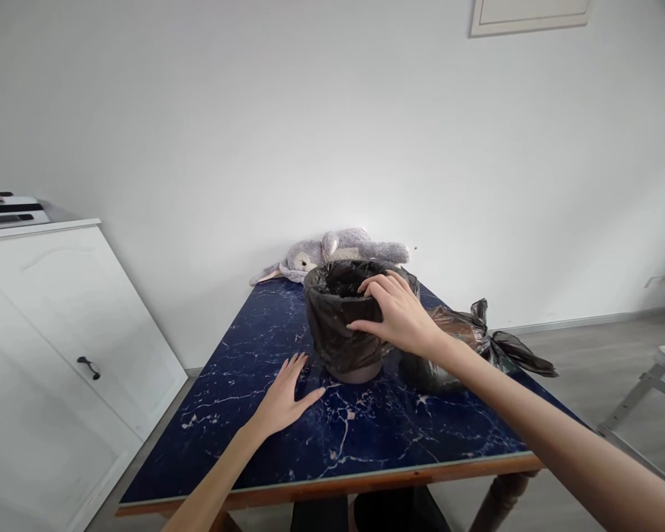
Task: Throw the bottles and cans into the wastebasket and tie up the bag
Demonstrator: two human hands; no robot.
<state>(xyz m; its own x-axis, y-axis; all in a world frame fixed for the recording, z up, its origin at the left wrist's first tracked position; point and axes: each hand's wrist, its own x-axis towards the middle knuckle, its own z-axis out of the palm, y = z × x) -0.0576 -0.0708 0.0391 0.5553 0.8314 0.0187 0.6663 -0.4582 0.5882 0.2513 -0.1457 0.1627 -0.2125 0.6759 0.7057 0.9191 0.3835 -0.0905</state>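
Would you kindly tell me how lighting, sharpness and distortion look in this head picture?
Head view: the wall is brightest just above the plush toy, dimmer toward the corners; the black liner is deeply shadowed inside; the tied bag carries glossy highlights; the right hand looks reasonably sharp; the white cabinet slants, suggesting wide-angle stretch.

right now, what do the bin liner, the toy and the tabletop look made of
Liner: thin black plastic, by its shiny creases. Toy: soft plush, by its fuzzy grey pile. Tabletop: glossy, blue with white marble-like veins, perhaps only a printed covering.
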